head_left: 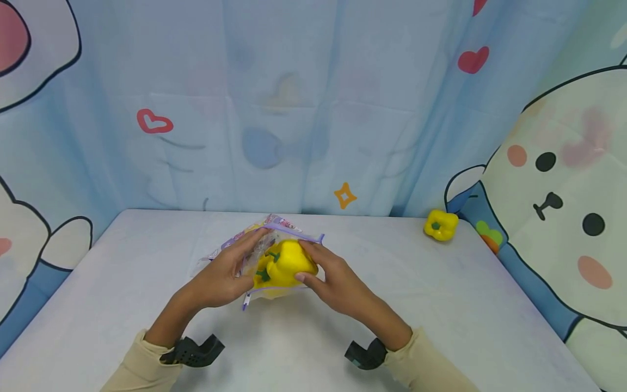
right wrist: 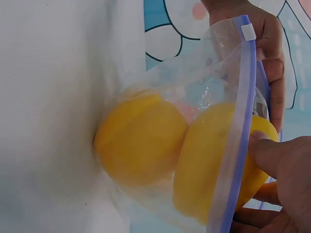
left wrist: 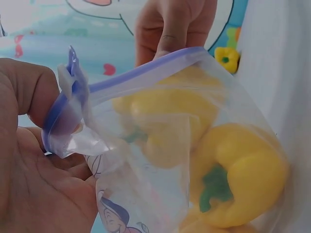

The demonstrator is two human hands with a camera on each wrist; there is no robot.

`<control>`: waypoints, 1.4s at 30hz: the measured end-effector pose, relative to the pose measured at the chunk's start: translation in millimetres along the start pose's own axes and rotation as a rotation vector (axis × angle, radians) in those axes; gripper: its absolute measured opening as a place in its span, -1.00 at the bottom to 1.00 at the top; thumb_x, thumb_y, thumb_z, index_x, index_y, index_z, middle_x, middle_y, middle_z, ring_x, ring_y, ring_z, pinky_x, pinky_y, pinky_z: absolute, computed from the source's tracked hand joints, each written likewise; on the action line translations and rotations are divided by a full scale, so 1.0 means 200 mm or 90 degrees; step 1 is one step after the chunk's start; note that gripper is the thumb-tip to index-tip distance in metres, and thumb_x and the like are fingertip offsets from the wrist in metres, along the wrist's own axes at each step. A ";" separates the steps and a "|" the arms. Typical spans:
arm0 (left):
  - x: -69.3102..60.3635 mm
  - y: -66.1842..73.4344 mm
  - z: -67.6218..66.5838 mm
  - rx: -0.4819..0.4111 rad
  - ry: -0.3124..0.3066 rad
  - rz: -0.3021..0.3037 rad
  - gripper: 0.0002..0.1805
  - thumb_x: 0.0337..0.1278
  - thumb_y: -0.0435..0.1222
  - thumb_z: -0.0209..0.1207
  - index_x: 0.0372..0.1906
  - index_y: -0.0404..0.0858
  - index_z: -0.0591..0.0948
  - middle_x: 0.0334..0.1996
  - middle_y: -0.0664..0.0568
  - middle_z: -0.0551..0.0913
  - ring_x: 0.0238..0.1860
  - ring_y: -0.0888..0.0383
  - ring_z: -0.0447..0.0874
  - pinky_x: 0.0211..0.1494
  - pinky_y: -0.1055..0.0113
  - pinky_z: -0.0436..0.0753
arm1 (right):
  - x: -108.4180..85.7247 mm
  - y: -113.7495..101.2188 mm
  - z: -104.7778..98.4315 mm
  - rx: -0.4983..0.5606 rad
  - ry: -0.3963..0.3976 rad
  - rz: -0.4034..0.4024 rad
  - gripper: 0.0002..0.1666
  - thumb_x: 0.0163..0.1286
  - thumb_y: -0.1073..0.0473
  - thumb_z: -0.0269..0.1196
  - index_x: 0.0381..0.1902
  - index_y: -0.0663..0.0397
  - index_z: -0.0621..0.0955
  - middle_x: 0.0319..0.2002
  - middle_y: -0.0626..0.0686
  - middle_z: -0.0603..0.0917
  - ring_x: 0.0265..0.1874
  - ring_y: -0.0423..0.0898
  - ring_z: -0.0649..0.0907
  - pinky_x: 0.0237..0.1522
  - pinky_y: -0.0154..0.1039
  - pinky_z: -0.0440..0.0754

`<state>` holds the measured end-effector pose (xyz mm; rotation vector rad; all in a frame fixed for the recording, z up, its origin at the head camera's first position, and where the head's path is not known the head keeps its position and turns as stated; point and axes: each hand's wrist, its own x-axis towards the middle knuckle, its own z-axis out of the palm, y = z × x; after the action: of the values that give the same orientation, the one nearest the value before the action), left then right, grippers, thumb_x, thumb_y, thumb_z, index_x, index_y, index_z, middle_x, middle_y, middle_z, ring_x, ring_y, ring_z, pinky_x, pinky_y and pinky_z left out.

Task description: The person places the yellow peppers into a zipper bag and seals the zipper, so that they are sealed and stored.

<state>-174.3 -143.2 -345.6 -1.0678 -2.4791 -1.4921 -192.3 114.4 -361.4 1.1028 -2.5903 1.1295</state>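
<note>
One left grip (head_left: 222, 277) holds a clear, purple-edged plastic bag (left wrist: 141, 179); the right grip (head_left: 335, 283) holds a round yellow pepper (head_left: 292, 264), which might roll out if the bag sags.

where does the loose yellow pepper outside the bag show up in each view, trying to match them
Head: loose yellow pepper right of centre, near the table's back right corner.
Left wrist: upper right, small.
Right wrist: not in it.
Shared landmark: the bag's purple zip edge, in all three.
</note>
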 end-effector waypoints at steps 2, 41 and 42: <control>0.00 0.00 0.00 0.011 0.004 -0.004 -0.09 -0.08 -0.59 0.02 0.52 -0.30 0.08 0.51 -0.07 0.03 0.49 -0.03 -0.03 0.37 0.03 0.26 | 0.00 0.00 0.00 -0.001 0.000 0.010 -0.24 0.34 0.16 0.26 0.43 0.24 0.28 0.32 0.10 0.42 0.23 -0.05 0.46 0.25 -0.19 0.41; 0.00 0.00 0.00 0.010 0.033 -0.001 -0.05 -0.15 -0.59 0.02 0.52 -0.27 0.10 0.51 -0.01 0.05 0.48 -0.04 0.02 0.31 0.07 0.34 | -0.07 -0.03 -0.21 0.061 0.035 -0.054 -0.55 0.46 0.21 0.13 0.27 0.12 0.51 0.22 -0.02 0.55 0.23 -0.07 0.51 0.14 -0.09 0.53; 0.00 0.00 0.00 0.015 0.035 -0.004 -0.05 -0.16 -0.59 0.02 0.52 -0.27 0.10 0.51 -0.01 0.05 0.48 -0.04 0.01 0.32 0.07 0.33 | -0.08 -0.01 -0.22 0.075 0.050 -0.065 -0.58 0.46 0.26 0.12 0.25 0.16 0.52 0.19 0.02 0.58 0.21 -0.06 0.53 0.13 -0.11 0.54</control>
<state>-174.4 -143.1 -344.6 -1.0025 -2.4591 -1.4685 -186.7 152.4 -333.9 1.1737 -2.4077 1.2883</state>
